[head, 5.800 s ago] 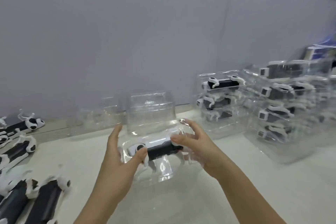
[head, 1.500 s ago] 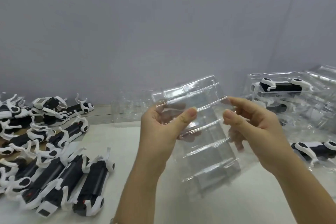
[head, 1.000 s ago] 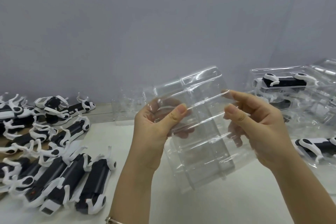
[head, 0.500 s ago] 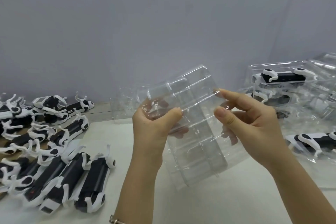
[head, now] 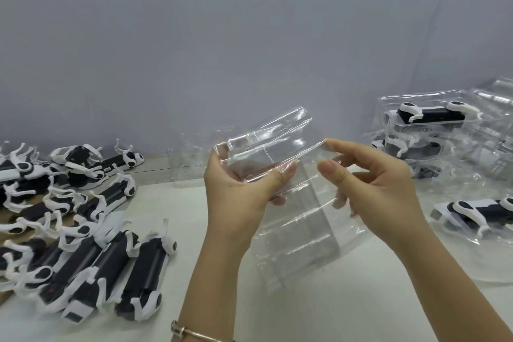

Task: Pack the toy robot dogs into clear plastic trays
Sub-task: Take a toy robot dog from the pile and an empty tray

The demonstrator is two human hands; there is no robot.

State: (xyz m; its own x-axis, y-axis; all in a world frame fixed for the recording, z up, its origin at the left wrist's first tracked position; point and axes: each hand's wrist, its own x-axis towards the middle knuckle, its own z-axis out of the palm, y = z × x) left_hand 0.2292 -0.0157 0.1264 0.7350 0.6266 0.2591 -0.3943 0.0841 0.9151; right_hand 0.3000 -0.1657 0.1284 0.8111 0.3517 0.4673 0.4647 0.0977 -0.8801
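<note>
1. The trays (head: 302, 230), a nested clear stack, are hanging in mid-air between both hands, above the table (head: 333, 308). The stack's long axis is slanting from its upper end at the hands down toward the person, with the lower end tipping right.
2. The loose dogs (head: 144, 266) are lying in a heap on the table well to the left of the stack. Their long bodies are pointing away and to the right. The left hand (head: 241, 191) is sitting nearer to them, so reaching for one likely falls to it once a tray is freed.
3. The left hand is pinching the stack's upper end, with the thumb lying across the front and the fingers curling behind, seen through the plastic.
4. The right hand (head: 380, 183) is working at the right rim. Its index tip is touching the top tray's edge and its lower fingers are curling behind the stack. The thumb is hovering in front, and whether it is pressing cannot be told. It appears to be peeling one tray off.
5. Packed trays (head: 433, 119) are standing stacked at the far right.
</note>
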